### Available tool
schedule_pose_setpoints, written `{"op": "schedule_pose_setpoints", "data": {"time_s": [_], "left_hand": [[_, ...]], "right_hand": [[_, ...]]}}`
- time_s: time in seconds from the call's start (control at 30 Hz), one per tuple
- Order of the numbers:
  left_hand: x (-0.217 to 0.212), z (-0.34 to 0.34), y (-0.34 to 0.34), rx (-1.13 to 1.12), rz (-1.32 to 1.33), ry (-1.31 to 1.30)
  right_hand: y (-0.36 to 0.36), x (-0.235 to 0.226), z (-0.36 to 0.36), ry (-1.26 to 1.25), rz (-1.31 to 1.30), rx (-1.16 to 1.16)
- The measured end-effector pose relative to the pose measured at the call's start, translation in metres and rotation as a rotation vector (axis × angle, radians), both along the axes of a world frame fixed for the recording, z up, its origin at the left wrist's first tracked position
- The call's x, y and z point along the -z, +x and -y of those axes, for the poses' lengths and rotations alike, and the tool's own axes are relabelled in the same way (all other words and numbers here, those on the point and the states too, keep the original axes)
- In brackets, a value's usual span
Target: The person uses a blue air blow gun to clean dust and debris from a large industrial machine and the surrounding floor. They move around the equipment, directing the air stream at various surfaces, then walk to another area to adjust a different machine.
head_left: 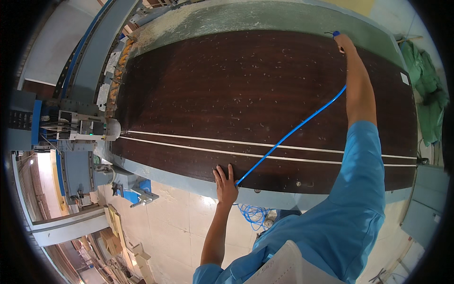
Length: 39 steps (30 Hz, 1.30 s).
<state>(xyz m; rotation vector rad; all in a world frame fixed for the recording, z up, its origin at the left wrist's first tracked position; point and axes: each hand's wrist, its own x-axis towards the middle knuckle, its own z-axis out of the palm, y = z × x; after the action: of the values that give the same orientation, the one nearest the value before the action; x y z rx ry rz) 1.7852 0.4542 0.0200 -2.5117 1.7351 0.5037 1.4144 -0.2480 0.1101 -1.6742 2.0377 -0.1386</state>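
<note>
Over the far right edge of a dark brown wood-grain panel [213,90], my right hand [344,43] is closed round a blue air blow gun [336,34] with a thin dark nozzle aimed left. From under my right forearm a blue air hose [302,124] slants down across the panel to my left hand [227,186]. That hand rests on the panel's near edge with its fingers spread, the hose passing beside its thumb side. Two pale parallel grooves [227,139] run lengthwise across the panel. Small shavings lie scattered over the surface.
A machine spindle head [111,129] on a grey gantry [78,75] stands at the panel's left end. Sawdust covers the green bed [213,19] behind. Coiled blue hose [255,215] lies near my body below the table. A green sack [424,90] hangs at the right.
</note>
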Motion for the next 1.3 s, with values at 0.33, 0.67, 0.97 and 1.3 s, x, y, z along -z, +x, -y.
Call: {"op": "schedule_pose_setpoints", "data": {"time_s": [0.33, 0.67, 0.97, 1.3], "left_hand": [[0.000, 0.004, -0.020, -0.038, -0.051, 0.056], [-0.004, 0.010, -0.037, -0.078, -0.066, 0.085], [-0.003, 0.013, -0.059, -0.094, -0.042, 0.080], [0.019, 0.002, -0.073, -0.066, -0.038, 0.056]], "right_hand": [[0.130, 0.044, 0.001, 0.325, 0.759, -0.016], [0.362, 0.067, -0.024, 0.209, 0.768, -0.284], [0.478, 0.049, -0.116, -0.234, 0.293, -0.388], [0.317, 0.070, -0.051, -0.301, -0.049, -0.164]]}}
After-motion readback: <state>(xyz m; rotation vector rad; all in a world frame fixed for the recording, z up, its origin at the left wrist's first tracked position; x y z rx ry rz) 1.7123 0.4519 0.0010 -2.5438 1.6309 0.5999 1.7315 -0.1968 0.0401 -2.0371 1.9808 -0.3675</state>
